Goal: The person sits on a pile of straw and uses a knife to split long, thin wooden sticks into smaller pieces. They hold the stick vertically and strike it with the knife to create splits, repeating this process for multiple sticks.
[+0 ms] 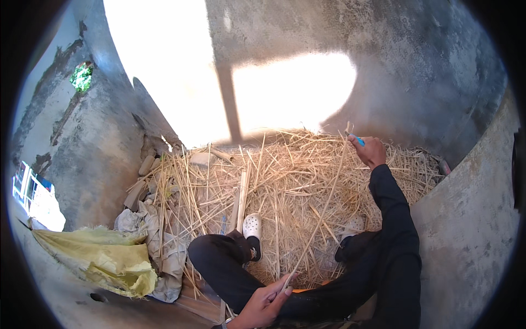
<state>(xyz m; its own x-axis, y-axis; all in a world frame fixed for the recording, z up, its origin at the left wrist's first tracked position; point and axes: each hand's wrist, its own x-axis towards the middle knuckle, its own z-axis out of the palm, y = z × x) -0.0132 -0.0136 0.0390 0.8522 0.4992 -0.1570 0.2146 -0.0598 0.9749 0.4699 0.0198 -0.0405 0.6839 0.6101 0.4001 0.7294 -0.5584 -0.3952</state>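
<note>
Low in the view, my left hand [264, 304] is closed, pinching the near end of a long, thin, straw-coloured strip [319, 230] between thumb and fingers. The strip slants away over the floor, up toward my outstretched right hand [369, 153]. Those right fingers are closed round a small blue-handled tool [359, 141]; its working end is too small to make out. A pale curled tip [349, 128] shows just beyond it. Whether the right fingers also grip the strip I cannot tell.
Loose straw-like strips [307, 175] cover the floor up to the sunlit wall [296, 82]. My shoe [252, 225] stands beside some longer flat slats [241, 200]. To the left lie a yellow sack [104, 257], grey cloth [172, 257] and stones [147, 164]. A concrete wall [471, 219] rises close on the right.
</note>
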